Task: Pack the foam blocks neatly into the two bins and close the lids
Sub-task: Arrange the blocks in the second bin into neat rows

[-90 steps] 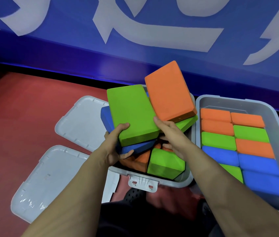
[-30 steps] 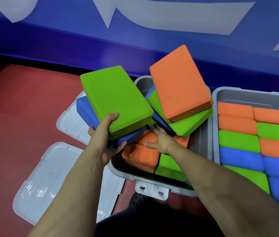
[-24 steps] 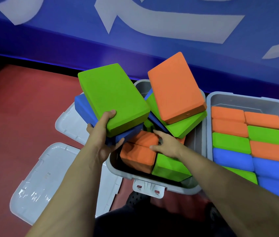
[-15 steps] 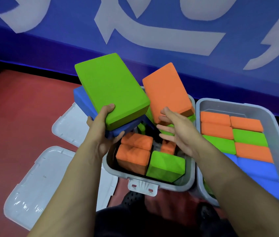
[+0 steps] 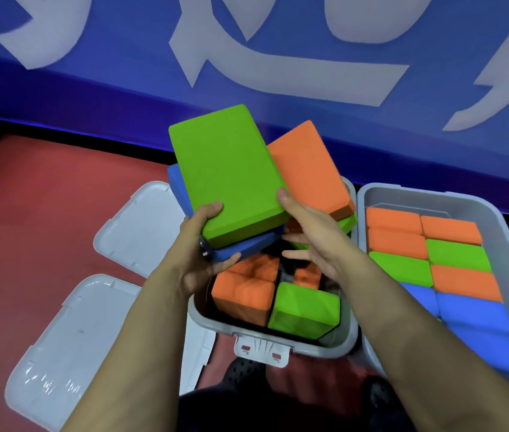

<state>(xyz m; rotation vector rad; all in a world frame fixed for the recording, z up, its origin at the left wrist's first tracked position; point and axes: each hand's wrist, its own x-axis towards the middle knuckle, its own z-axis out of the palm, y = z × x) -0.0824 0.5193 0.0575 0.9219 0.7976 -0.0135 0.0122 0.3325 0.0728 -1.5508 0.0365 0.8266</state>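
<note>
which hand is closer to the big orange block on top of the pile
Right. The right hand has its thumb right by the orange block's near edge; the left hand is farther left, holding the green block.

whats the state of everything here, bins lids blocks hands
left bin: open, blocks jumbled, not packed
right bin: open, blocks in neat rows
two lids: off, lying on the floor
green block: lifted, stacked on blue block
left hand: grips the green and blue blocks
right hand: fingers spread, thumb touching the green block
orange block: tilted atop the pile
</note>
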